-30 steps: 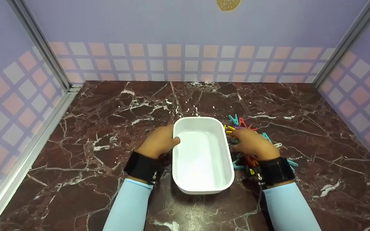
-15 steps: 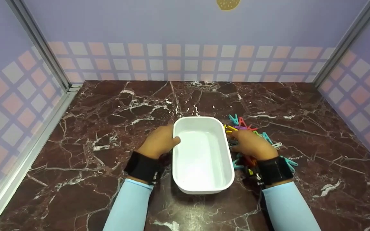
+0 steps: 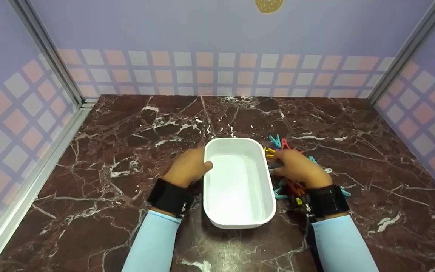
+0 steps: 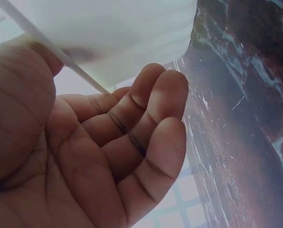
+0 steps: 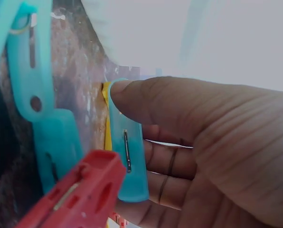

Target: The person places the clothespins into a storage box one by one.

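My left hand (image 3: pixel 187 166) grips the left side of a white plastic tub (image 3: pixel 236 185), thumb over its rim. In the left wrist view the fingers (image 4: pixel 166 147) curl beneath the rim, outside the tub wall. At the tub's right side, my right hand (image 3: pixel 302 170) is low over a pile of coloured clothespins. Its thumb presses on a teal clothespin (image 5: pixel 136 159), pinched against the fingers behind it. A red clothespin (image 5: pixel 91 178) and another teal clothespin (image 5: pixel 22 90) are close by in the right wrist view. Part of the pile is hidden under the right hand.
More clothespins lie around the right hand, including a turquoise one (image 3: pixel 275 141), a red one (image 3: pixel 284 143) and a yellow one (image 3: pixel 271 150). They sit close to the tub's right wall. Patterned walls enclose the dark marbled tabletop (image 3: pixel 127 226) at the back and both sides.
The right hand has shifted slightly up and to the right among the clothespins, with its thumb and fingers now a little more apart. The left hand and tub have hardly moved.
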Demonstrator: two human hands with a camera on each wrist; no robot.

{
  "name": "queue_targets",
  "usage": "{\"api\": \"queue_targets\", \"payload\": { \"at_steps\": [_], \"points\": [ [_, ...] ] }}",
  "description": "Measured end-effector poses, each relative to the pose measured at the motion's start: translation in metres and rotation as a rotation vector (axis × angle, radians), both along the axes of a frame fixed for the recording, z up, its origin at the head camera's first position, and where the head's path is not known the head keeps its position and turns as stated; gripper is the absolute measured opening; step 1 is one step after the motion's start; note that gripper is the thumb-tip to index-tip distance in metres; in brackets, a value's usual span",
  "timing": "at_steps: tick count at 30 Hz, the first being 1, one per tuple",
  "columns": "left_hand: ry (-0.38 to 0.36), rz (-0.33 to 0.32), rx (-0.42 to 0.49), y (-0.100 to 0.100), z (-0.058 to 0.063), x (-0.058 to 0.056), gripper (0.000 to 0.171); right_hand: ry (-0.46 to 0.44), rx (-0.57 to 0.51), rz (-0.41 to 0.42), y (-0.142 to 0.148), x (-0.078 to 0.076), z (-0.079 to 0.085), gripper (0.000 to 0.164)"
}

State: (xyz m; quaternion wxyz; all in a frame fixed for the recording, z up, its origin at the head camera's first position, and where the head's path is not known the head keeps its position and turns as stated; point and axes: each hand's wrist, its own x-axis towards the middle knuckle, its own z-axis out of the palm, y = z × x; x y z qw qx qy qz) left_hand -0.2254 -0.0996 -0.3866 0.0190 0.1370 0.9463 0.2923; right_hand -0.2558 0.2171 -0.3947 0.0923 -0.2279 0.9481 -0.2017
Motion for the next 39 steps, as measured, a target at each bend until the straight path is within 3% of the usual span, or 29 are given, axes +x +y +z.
{"api": "queue_targets", "payload": {
  "at_steps": [8,26,39],
  "points": [
    [-0.028,-0.008,0.004,0.001,0.001,0.000,0.049,-0.007,0.026,-0.008,0.001,0.002,0.010,0.014],
    [0.020,-0.004,-0.063,0.002,0.001,0.000,0.043,0.003,-0.015,-0.035,-0.008,0.028,0.050,0.011],
    [0.006,-0.025,-0.053,0.002,0.001,-0.001,0.041,0.113,-0.028,0.002,-0.033,0.039,0.055,0.013]
  ]
}}
